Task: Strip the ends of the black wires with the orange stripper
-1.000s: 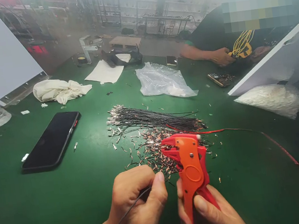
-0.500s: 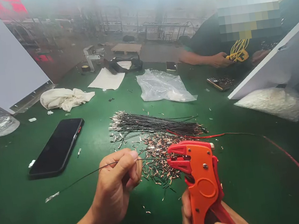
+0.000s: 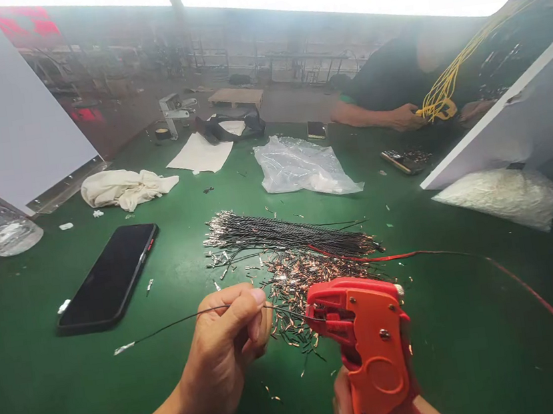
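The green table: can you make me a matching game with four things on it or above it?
Things
1. Hand tool
2. Single wire
3. Near phone
4. Cloth

Places, colours and states
A. Cream and crumpled
B. Pinched by the left hand
C. Black and lying flat
D. Orange and red, held in the right hand

Right pairs: 1-D, 2-B, 3-C, 4-A

A thin black wire, silvery at its left tip, stretches across the lower centre to the left-facing jaws of a red-and-orange stripper, upright at lower right
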The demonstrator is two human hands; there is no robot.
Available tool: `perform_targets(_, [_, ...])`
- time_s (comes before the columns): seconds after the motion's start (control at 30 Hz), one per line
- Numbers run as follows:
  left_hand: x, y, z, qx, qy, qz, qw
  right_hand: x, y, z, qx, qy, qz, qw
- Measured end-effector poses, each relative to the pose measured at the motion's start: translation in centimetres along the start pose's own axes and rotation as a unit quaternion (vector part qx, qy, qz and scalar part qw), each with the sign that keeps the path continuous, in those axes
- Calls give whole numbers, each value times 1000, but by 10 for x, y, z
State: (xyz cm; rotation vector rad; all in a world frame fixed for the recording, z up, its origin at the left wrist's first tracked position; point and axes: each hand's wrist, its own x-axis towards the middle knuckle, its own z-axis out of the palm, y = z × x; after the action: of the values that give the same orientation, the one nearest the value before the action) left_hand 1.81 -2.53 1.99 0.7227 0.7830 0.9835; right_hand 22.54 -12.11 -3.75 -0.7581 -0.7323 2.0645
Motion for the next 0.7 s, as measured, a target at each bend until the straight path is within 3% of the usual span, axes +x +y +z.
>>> perform_targets(0.23, [0, 1, 1, -5, 3, -6, 1000, 35, 14, -26, -14, 5, -42, 999])
perform_targets(0.53, [-2, 0, 0, 28, -10, -7, 1000, -2, 15, -24, -36, -23, -32, 999])
perform_targets(0.7, [-1, -1, 0, 33, -9, -1, 999, 7, 12, -23, -37, 4, -36, 999])
